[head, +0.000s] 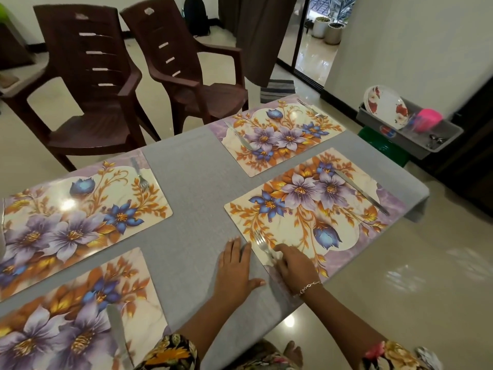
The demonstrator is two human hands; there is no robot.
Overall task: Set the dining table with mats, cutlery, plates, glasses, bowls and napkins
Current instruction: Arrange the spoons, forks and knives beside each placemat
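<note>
At table's near edge, left hand [234, 268] lay flat on cloth [192, 182], fingers straight, just beside mat [344, 252]. Right hand [296, 268] pinched fork [260, 241] handle on mat's near-left corner. Knife [360, 190] lay toward table's right edge.

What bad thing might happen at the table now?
The mat under the fork lies at the edge of the table, so a push from the right hand might slide both off. The knife on that mat lies near the corner and might get knocked down. The plates lean in the tub and might tip.
</note>
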